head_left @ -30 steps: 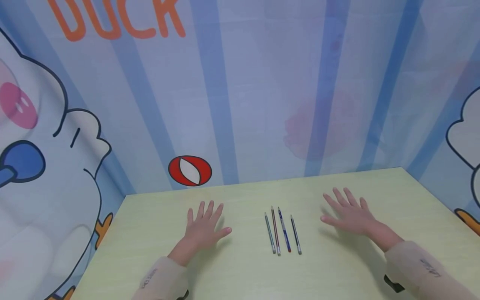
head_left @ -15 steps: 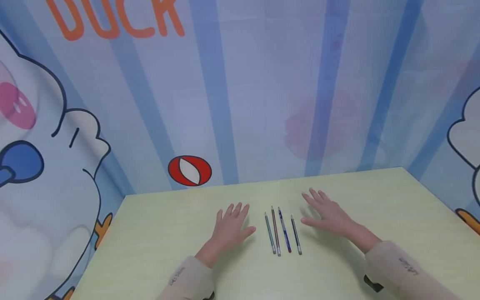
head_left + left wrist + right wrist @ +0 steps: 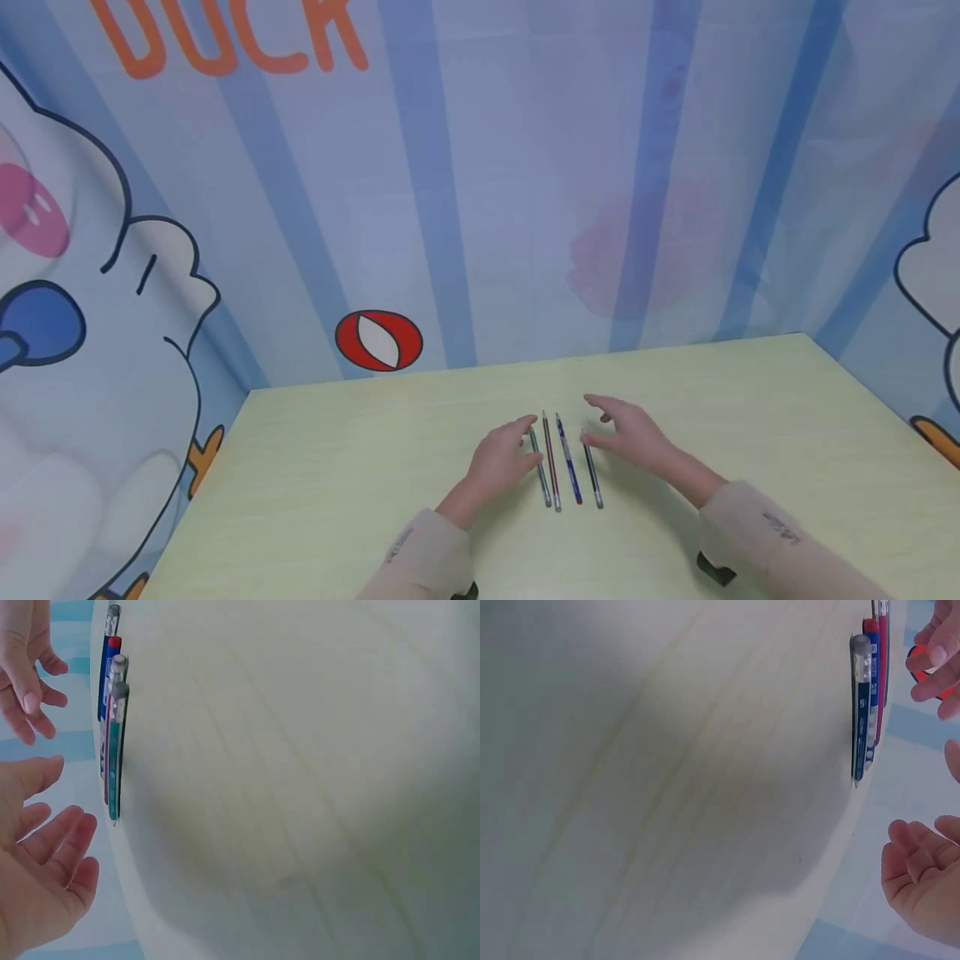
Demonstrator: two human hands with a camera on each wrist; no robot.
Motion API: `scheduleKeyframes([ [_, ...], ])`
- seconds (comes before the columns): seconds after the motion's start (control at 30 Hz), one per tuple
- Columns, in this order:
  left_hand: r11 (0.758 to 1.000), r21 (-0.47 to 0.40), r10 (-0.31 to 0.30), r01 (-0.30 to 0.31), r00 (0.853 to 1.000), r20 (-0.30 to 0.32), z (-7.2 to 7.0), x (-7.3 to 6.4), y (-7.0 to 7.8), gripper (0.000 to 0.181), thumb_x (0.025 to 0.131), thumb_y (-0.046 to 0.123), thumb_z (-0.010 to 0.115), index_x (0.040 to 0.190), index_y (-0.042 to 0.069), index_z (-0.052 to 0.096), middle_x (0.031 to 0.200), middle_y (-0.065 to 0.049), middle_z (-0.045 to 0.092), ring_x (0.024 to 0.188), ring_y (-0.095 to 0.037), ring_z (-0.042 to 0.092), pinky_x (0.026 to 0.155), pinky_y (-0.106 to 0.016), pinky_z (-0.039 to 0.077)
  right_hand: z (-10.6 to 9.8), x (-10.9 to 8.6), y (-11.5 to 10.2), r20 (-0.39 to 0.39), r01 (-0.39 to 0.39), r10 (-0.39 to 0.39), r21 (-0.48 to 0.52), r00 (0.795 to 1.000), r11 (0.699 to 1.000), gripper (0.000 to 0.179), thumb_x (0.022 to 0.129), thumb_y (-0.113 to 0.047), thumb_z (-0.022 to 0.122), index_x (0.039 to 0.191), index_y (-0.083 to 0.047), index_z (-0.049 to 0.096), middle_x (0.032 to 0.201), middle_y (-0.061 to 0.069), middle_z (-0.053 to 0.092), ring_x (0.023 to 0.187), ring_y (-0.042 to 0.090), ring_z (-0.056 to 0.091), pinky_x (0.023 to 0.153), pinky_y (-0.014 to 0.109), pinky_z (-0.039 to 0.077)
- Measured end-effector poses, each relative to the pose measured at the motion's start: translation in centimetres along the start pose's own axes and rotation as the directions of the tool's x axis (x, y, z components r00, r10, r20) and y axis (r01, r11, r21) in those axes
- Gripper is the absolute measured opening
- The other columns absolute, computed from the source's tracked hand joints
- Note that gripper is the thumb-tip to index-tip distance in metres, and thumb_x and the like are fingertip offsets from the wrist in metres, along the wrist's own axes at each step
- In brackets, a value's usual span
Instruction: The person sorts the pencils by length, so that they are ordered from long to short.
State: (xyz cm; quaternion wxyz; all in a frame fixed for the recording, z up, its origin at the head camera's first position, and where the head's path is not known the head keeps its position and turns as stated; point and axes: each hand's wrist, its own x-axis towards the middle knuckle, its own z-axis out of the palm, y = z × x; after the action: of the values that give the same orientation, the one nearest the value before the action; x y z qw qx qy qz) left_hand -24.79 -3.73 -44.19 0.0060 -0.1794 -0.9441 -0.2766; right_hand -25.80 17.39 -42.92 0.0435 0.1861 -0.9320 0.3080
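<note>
Side by side, a teal pencil (image 3: 543, 479), a red pencil (image 3: 551, 461), a red-ended blue pen or pencil (image 3: 568, 459) and a dark-blue pencil (image 3: 592, 475) are being carried by the tabletop (image 3: 360, 450). From the head view, the 2 outer ones are being partly overlapped by the left hand (image 3: 501, 458) and right hand (image 3: 630, 432). Each grip is being held half open (nothing is being grasped).

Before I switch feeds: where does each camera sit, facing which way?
Head: on the person's head, facing forward and down over the table to the backdrop; shows both sleeves, the left hand and right hand.
Left wrist: on that wrist, looking across the table; left hand at lower left, right hand above.
Right wrist: on that wrist, looking across the table; right hand at lower right, left hand above.
Shared: both wrist views show the four writing tools.
</note>
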Motion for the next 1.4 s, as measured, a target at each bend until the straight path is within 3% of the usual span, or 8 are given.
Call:
scheduleKeyframes([
  [0.13,0.991,-0.118,-0.057,0.057,0.998,0.001,0.6,0.6,0.6,0.045,0.080,0.018,0.063,0.123,0.009,0.050,0.103,-0.005,0.063,0.083,-0.015,0.062,0.069,-0.024,0.048,0.6,0.5,-0.4,0.011,-0.063,0.062,0.062,0.998,0.996,0.054,0.078,-0.018,0.065,0.123,0.004,0.046,0.113,0.022,0.057,0.075,0.018,0.057,0.062,0.027,0.045],
  [0.23,0.983,-0.162,-0.088,0.086,0.996,-0.007,0.9,0.8,0.8,0.042,0.079,0.016,0.063,0.119,0.008,0.052,0.096,-0.005,0.065,0.076,-0.013,0.061,0.064,-0.021,0.046,1.1,0.7,-0.6,0.027,-0.109,0.107,0.100,0.994,0.989,0.053,0.078,-0.017,0.066,0.122,0.004,0.047,0.106,0.021,0.060,0.074,0.018,0.057,0.061,0.027,0.045],
  [0.4,0.977,-0.170,-0.135,0.125,0.990,-0.047,1.6,1.1,1.1,0.039,0.078,0.017,0.065,0.114,0.008,0.055,0.087,-0.002,0.066,0.068,-0.009,0.058,0.059,-0.019,0.043,1.6,1.0,-0.9,0.057,-0.183,0.176,0.158,0.983,0.970,0.050,0.078,-0.017,0.065,0.121,0.003,0.049,0.095,0.015,0.064,0.076,0.020,0.059,0.063,0.028,0.046],
  [0.63,0.964,-0.178,-0.209,0.196,0.976,-0.055,2.3,1.4,1.7,0.037,0.076,0.016,0.066,0.111,0.009,0.057,0.076,0.001,0.063,0.059,-0.005,0.052,0.052,-0.018,0.040,2.6,1.3,-0.5,0.065,-0.186,0.176,0.199,0.982,0.962,0.048,0.076,-0.021,0.067,0.114,0.005,0.053,0.079,0.008,0.063,0.066,0.012,0.055,0.058,0.024,0.044],
  [0.8,0.965,-0.158,-0.217,0.207,0.975,-0.046,2.7,1.4,2.0,0.039,0.075,0.016,0.067,0.112,0.007,0.057,0.071,0.003,0.059,0.054,-0.005,0.049,0.048,-0.017,0.038,3.4,1.7,-0.8,0.094,-0.277,0.264,0.178,0.960,0.944,0.043,0.075,-0.013,0.066,0.114,0.003,0.054,0.077,0.006,0.063,0.066,0.012,0.056,0.060,0.025,0.045],
  [1.03,0.976,-0.081,-0.207,0.202,0.977,-0.058,2.9,1.4,2.2,0.038,0.074,0.017,0.068,0.109,0.005,0.058,0.062,0.005,0.051,0.050,-0.006,0.044,0.045,-0.017,0.034,3.9,1.7,-1.3,0.083,-0.279,0.272,0.095,0.959,0.955,0.043,0.075,-0.014,0.066,0.112,0.003,0.055,0.080,0.008,0.065,0.065,0.012,0.057,0.058,0.024,0.046],
  [1.23,0.983,-0.034,-0.182,0.180,0.981,-0.062,3.1,1.4,2.4,0.016,0.078,0.022,0.066,0.082,0.008,0.059,0.056,0.004,0.047,0.048,-0.006,0.043,0.044,-0.017,0.033,4.3,2.0,-1.1,0.109,-0.303,0.295,0.055,0.949,0.952,0.044,0.074,-0.016,0.065,0.113,0.002,0.055,0.076,0.006,0.064,0.059,0.011,0.054,0.053,0.023,0.042],
  [1.4,0.984,0.034,-0.172,0.175,0.983,-0.066,3.2,1.5,2.7,0.021,0.078,0.026,0.066,0.069,0.011,0.054,0.055,0.004,0.046,0.049,-0.007,0.043,0.045,-0.018,0.032,4.4,2.2,-1.3,0.121,-0.317,0.315,0.002,0.941,0.948,0.042,0.074,-0.016,0.065,0.112,0.000,0.057,0.072,0.004,0.062,0.057,0.011,0.052,0.051,0.022,0.040],
])
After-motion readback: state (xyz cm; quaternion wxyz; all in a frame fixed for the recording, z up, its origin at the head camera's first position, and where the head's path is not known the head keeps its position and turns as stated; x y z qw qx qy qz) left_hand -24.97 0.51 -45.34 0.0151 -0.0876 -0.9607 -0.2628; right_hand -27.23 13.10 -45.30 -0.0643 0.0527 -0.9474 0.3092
